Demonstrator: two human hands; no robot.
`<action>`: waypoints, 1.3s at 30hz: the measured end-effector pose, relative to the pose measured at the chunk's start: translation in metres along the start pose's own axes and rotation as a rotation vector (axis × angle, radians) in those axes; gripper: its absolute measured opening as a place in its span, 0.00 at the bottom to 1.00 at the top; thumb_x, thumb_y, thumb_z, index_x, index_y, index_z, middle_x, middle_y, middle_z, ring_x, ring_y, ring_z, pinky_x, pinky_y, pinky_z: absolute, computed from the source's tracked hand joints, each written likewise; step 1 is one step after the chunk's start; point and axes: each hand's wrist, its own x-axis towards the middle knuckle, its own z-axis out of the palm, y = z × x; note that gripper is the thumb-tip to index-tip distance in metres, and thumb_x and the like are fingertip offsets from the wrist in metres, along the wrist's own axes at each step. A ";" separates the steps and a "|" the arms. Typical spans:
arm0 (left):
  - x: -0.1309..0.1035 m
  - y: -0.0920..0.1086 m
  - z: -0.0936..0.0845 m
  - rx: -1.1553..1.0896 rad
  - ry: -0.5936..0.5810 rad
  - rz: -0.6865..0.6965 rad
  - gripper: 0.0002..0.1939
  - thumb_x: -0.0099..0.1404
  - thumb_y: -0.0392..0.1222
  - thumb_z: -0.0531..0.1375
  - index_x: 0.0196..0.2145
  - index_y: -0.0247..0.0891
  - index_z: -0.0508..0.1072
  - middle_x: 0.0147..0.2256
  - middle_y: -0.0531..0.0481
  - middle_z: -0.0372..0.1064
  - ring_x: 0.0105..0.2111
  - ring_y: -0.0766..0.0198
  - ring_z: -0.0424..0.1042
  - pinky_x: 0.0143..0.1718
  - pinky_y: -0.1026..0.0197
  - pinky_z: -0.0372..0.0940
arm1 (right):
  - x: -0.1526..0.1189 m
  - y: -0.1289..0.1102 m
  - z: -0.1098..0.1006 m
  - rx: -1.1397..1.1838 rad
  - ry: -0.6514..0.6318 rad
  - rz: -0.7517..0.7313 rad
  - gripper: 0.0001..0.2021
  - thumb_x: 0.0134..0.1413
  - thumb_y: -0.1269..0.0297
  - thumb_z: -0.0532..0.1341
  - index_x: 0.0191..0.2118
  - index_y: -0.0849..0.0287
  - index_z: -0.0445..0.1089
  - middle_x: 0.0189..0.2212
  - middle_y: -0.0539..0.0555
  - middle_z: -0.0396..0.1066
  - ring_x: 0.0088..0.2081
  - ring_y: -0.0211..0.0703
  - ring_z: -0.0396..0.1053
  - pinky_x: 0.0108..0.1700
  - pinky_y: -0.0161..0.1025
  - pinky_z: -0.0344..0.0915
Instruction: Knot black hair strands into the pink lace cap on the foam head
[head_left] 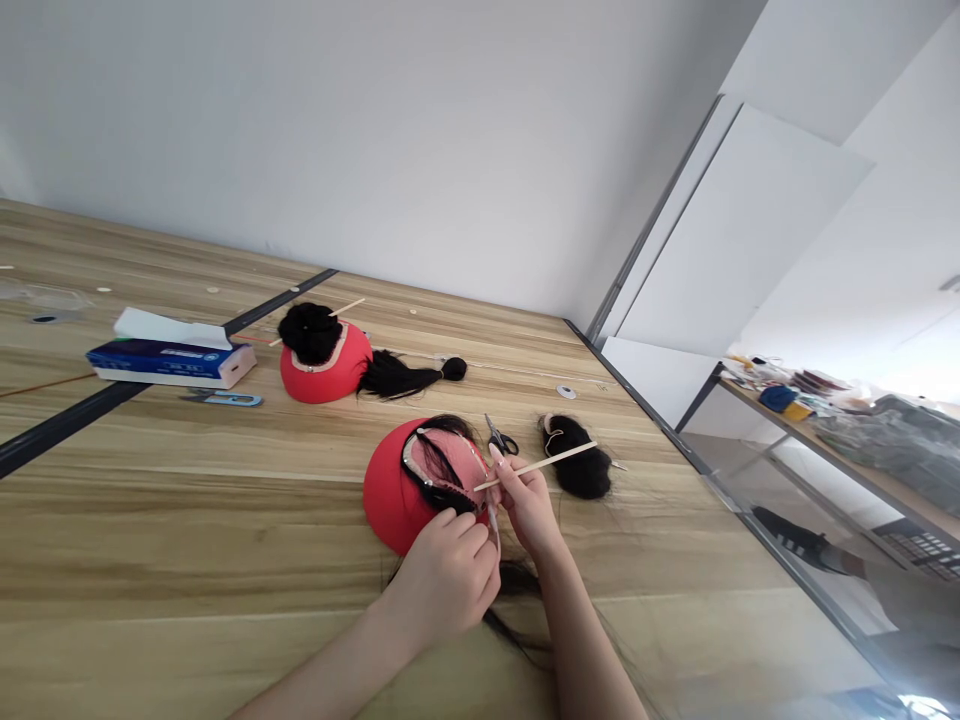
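Note:
A red dome-shaped head form (386, 490) rests on the table, with a pink and flesh-toned wig cap (454, 455) on its top. Pins line the cap's edge, and loose black hair (442, 497) lies across it. My right hand (529, 505) pinches a thin wooden stick (555, 459) between thumb and fingers; the stick's left end is at the cap. Curled at the cap's near edge, my left hand (450, 570) is closed on black hair, whose strands (517, 625) trail out below it. Its fingertips are partly hidden.
Small scissors (502, 437) and a black hair bundle (577, 460) lie beyond my right hand. Farther back stand a second red form (326, 375) with black hair, a hair hank (401, 375), a blue tissue box (165, 362) and blue thread snips (225, 398). A cluttered shelf (847, 430) is right.

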 end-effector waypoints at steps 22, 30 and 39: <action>0.001 0.001 -0.002 -0.005 0.012 0.002 0.10 0.62 0.33 0.54 0.23 0.37 0.65 0.23 0.50 0.63 0.27 0.60 0.59 0.31 0.55 0.50 | -0.001 0.000 -0.001 0.004 -0.017 0.021 0.16 0.54 0.54 0.66 0.23 0.59 0.71 0.14 0.46 0.65 0.17 0.32 0.59 0.20 0.31 0.57; 0.002 0.001 -0.003 -0.009 0.008 -0.007 0.10 0.62 0.33 0.54 0.23 0.37 0.65 0.24 0.50 0.64 0.27 0.61 0.60 0.31 0.56 0.51 | -0.001 0.000 0.000 0.007 -0.014 0.022 0.16 0.53 0.53 0.66 0.22 0.58 0.70 0.14 0.45 0.64 0.17 0.33 0.59 0.20 0.32 0.57; 0.002 0.001 -0.002 -0.009 0.012 -0.001 0.10 0.62 0.33 0.54 0.23 0.37 0.65 0.23 0.50 0.64 0.26 0.60 0.59 0.31 0.55 0.51 | -0.001 -0.001 0.001 -0.014 0.007 0.029 0.17 0.53 0.52 0.66 0.22 0.58 0.69 0.14 0.45 0.63 0.16 0.33 0.58 0.19 0.32 0.57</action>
